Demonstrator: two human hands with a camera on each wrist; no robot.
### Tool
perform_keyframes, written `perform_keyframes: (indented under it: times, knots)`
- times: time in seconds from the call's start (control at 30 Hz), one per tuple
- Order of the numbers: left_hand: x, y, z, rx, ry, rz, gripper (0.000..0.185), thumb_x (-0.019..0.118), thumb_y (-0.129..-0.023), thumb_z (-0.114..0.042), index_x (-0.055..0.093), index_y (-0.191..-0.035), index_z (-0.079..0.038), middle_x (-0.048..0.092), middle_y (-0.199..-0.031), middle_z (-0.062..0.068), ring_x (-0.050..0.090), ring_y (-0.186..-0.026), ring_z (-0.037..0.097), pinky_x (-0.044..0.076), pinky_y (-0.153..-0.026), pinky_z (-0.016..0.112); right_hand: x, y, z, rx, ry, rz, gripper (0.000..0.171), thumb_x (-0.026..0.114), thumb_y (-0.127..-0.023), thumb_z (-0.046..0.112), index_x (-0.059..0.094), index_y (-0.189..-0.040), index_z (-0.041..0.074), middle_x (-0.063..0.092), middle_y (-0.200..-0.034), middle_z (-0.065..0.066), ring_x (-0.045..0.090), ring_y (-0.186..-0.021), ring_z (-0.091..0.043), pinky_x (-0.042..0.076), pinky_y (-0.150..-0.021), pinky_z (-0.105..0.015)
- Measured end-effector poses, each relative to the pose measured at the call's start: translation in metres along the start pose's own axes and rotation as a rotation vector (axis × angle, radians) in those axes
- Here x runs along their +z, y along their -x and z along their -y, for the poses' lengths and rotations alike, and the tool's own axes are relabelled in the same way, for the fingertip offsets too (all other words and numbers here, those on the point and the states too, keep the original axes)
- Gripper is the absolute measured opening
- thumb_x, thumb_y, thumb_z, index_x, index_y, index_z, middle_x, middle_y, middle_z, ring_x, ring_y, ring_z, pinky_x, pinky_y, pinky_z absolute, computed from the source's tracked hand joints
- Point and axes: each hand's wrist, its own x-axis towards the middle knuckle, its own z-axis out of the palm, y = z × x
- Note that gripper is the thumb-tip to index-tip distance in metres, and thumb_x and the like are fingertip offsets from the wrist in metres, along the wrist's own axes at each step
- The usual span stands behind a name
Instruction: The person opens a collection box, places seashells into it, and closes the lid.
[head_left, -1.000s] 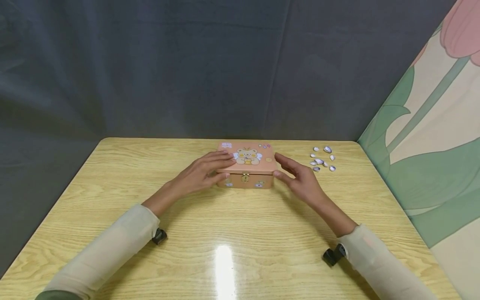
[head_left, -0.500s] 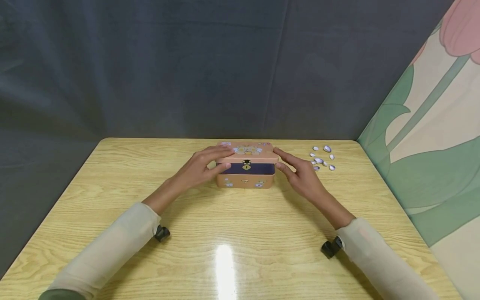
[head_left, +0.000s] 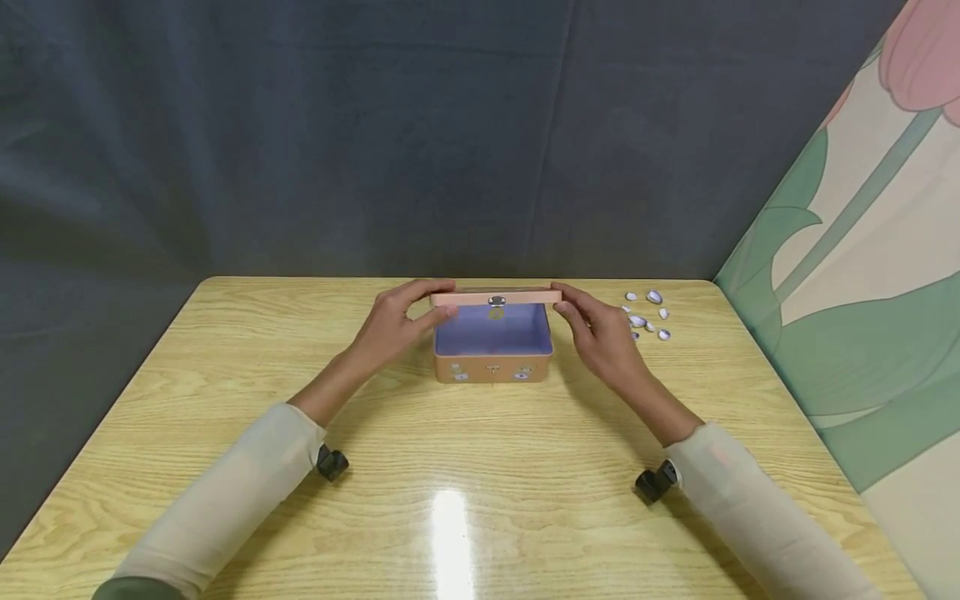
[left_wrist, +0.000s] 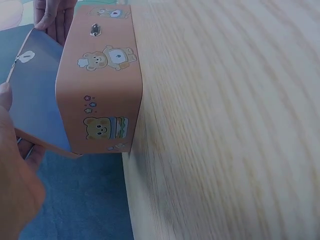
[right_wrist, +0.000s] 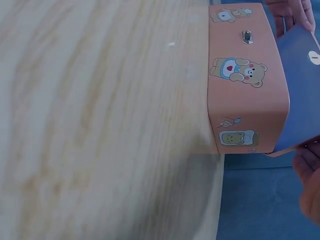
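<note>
An orange-pink metal box [head_left: 472, 370] printed with cartoon bears stands at the table's far side, its hinged lid [head_left: 517, 296] tilted up. Its bluish-purple inside [head_left: 491, 332] shows in the head view; I see nothing lying in the visible part. My left hand [head_left: 393, 323] holds the lid's left edge, thumb at the front and fingers behind. On the opposite edge, my right hand [head_left: 609, 337] grips the lid in the same way. A metal clasp [head_left: 497, 302] sits on the lid's front rim. The left wrist view shows the box's side [left_wrist: 102, 120] with a bear print.
Several small, shiny white-and-purple oval pieces [head_left: 637, 322] lie on the wooden table [head_left: 360, 517], right of the box. A dark curtain [head_left: 375, 142] hangs behind the table's back edge. A flowered cloth [head_left: 870, 317] borders the right side.
The lid has swung up and back from closed, exposing the inside. Both hands have risen with it, from resting about the box to gripping the lid's sides.
</note>
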Motion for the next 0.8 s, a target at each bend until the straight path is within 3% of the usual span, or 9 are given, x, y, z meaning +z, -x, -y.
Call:
perform_keyframes:
  times: [0.07,0.13,0.2,0.3,0.4,0.5,0.6,0.7,0.8]
  knots:
    - [0.0,-0.001,0.001,0.004,0.022,-0.02,0.045,0.078,-0.109,-0.02,0.071,-0.151,-0.008,0.075,-0.15,0.014,0.069,-0.145,0.035,0.056,-0.123,0.058,0.0,-0.002,0.0,-0.006,0.013,-0.021,0.035,0.064,-0.116,0.012,0.073,-0.147,-0.001,0.081,-0.135,-0.021,0.074,-0.087,-0.026,0.053,-0.075,-0.022]
    - [0.0,-0.002,0.002,0.016,0.052,-0.038,0.044,0.076,-0.11,-0.019,0.071,-0.151,-0.007,0.075,-0.15,0.014,0.069,-0.144,0.034,0.057,-0.123,0.055,0.0,-0.004,0.001,-0.011,0.016,-0.033,0.035,0.064,-0.116,0.013,0.074,-0.146,-0.002,0.081,-0.135,-0.021,0.074,-0.089,-0.025,0.056,-0.077,-0.023]
    - [0.0,-0.002,0.002,0.023,0.086,-0.051,0.043,0.073,-0.111,-0.017,0.071,-0.152,-0.005,0.075,-0.151,0.015,0.071,-0.142,0.034,0.058,-0.122,0.05,0.0,-0.006,0.002,-0.009,0.01,-0.041,0.035,0.064,-0.116,0.013,0.074,-0.145,-0.002,0.08,-0.136,-0.021,0.081,-0.103,-0.028,0.066,-0.088,-0.033]
    - [-0.001,-0.004,0.002,0.034,0.115,-0.07,0.041,0.071,-0.112,-0.016,0.071,-0.152,-0.005,0.074,-0.151,0.015,0.073,-0.139,0.034,0.06,-0.119,0.046,-0.001,-0.008,0.004,0.004,-0.004,-0.053,0.034,0.063,-0.116,0.014,0.074,-0.144,-0.003,0.079,-0.137,-0.022,0.079,-0.124,-0.036,0.067,-0.101,-0.057]
    - [0.0,-0.006,0.002,0.03,0.108,-0.086,0.041,0.068,-0.113,-0.014,0.07,-0.153,-0.005,0.074,-0.153,0.014,0.073,-0.139,0.032,0.062,-0.116,0.044,-0.001,-0.01,0.006,0.016,-0.003,-0.067,0.034,0.064,-0.116,0.014,0.075,-0.143,-0.003,0.079,-0.135,-0.024,0.079,-0.124,-0.042,0.066,-0.101,-0.064]
    - [0.0,-0.008,0.0,0.018,0.093,-0.091,0.043,0.064,-0.115,-0.014,0.066,-0.157,-0.005,0.072,-0.156,0.013,0.071,-0.142,0.032,0.061,-0.116,0.047,-0.002,-0.014,0.006,0.026,0.022,-0.087,0.033,0.066,-0.115,0.015,0.077,-0.14,-0.004,0.081,-0.13,-0.024,0.082,-0.115,-0.04,0.068,-0.092,-0.055]
    - [0.001,-0.01,-0.003,-0.001,0.092,-0.099,0.044,0.06,-0.117,-0.017,0.063,-0.159,-0.004,0.069,-0.159,0.013,0.069,-0.145,0.032,0.06,-0.118,0.05,-0.002,-0.018,0.006,0.029,0.051,-0.101,0.032,0.068,-0.114,0.016,0.078,-0.137,-0.005,0.083,-0.123,-0.024,0.081,-0.096,-0.034,0.06,-0.078,-0.032]
    - [0.001,-0.013,-0.006,-0.027,0.091,-0.109,0.044,0.058,-0.119,-0.021,0.063,-0.16,-0.004,0.068,-0.161,0.012,0.067,-0.147,0.032,0.059,-0.12,0.051,-0.003,-0.023,0.006,0.039,0.058,-0.108,0.032,0.069,-0.114,0.017,0.08,-0.134,-0.005,0.084,-0.119,-0.024,0.08,-0.092,-0.031,0.048,-0.074,-0.013]
    - [0.001,-0.016,-0.009,-0.049,0.095,-0.122,0.044,0.057,-0.119,-0.022,0.063,-0.16,-0.005,0.069,-0.16,0.011,0.067,-0.148,0.031,0.059,-0.12,0.052,-0.003,-0.027,0.007,0.056,0.039,-0.115,0.031,0.069,-0.114,0.017,0.08,-0.13,-0.007,0.085,-0.116,-0.025,0.08,-0.093,-0.033,0.043,-0.075,-0.006]
